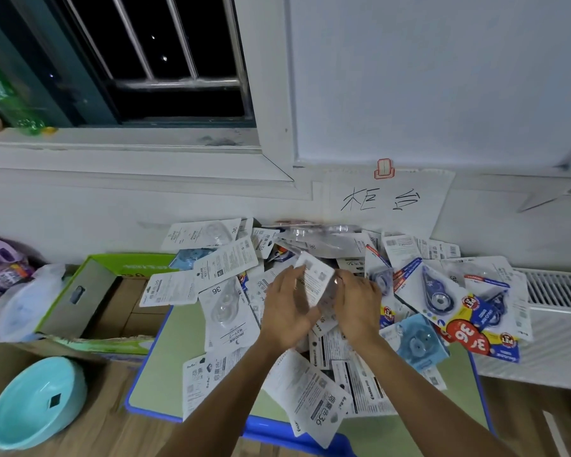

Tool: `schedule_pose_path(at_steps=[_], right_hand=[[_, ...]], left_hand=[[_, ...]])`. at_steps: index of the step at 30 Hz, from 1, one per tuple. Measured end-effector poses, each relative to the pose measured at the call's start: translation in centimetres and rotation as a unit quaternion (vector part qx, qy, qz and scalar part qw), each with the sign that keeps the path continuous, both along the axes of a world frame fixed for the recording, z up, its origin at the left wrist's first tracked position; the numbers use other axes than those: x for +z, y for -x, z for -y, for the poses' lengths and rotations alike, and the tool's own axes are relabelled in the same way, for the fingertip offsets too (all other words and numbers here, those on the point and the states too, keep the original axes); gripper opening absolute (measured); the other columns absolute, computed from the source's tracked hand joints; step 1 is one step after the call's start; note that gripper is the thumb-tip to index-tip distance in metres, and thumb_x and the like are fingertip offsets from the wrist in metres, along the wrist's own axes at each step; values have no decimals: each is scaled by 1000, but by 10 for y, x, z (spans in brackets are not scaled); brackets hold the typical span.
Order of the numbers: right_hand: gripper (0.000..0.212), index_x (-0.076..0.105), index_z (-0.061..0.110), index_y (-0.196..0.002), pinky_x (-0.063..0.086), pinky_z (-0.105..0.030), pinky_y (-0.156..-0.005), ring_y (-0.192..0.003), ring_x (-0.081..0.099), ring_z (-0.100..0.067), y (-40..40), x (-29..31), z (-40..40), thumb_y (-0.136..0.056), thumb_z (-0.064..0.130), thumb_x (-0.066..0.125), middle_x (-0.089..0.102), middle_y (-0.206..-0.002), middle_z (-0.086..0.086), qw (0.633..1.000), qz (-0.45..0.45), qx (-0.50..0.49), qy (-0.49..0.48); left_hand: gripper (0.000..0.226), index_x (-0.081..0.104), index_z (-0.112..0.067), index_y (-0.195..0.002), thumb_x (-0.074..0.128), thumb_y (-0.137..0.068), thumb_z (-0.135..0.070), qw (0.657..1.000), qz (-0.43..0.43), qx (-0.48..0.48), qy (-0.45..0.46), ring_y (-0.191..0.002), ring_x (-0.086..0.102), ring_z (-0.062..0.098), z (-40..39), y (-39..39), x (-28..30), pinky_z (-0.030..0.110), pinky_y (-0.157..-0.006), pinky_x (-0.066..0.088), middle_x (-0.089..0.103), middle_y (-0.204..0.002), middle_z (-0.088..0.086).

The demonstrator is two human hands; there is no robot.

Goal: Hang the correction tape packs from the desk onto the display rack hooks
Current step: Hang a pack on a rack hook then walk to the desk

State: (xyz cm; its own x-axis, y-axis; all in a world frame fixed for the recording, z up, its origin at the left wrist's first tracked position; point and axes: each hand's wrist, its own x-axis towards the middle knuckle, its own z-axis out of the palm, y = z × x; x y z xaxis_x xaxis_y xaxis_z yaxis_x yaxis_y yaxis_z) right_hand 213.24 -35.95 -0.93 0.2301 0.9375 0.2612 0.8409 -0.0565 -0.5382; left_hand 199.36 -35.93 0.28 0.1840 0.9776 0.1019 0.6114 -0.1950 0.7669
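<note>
Several correction tape packs point(310, 387) lie in a loose heap across the small green desk point(165, 367) with a blue rim. Most show white card backs; a few at the right show blue and red fronts point(442, 298). Both hands are over the middle of the heap, holding one white-backed pack point(315, 278) between them. My left hand point(285, 311) grips its left edge and my right hand point(356, 311) grips its right side, where the clear blister is. No display rack or hooks are in view.
A green cardboard box point(93, 291) stands left of the desk, with a turquoise bowl point(37, 404) on the floor below it. A handwritten paper sign point(386, 201) hangs on the wall behind. A white radiator point(554, 311) is at the right. A window sill point(112, 143) runs above.
</note>
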Motion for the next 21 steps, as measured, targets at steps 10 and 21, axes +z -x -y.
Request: schedule_pose_path(at_steps=[10,21], right_hand=[[17,60,19,-98,48,-23,-66,-68,52,-10,-6,25,-5,-100,14,44,59,-78,9,915,-398,-55,-21],[36,62,31,-102,57,-33,-74,-86,68,-14,-13,44,34,-88,-3,59,70,-99,0,832,-555,3,8]], left_hand=[[39,64,-13,-94,37,-97,-41,763,519,152,355,-64,65,22,-2,14,23,29,-60,53,69,-75,7],[37,59,-6,-123,60,-87,-8,798,466,134,357,-89,69,40,2,10,31,43,-63,57,70,-106,21]])
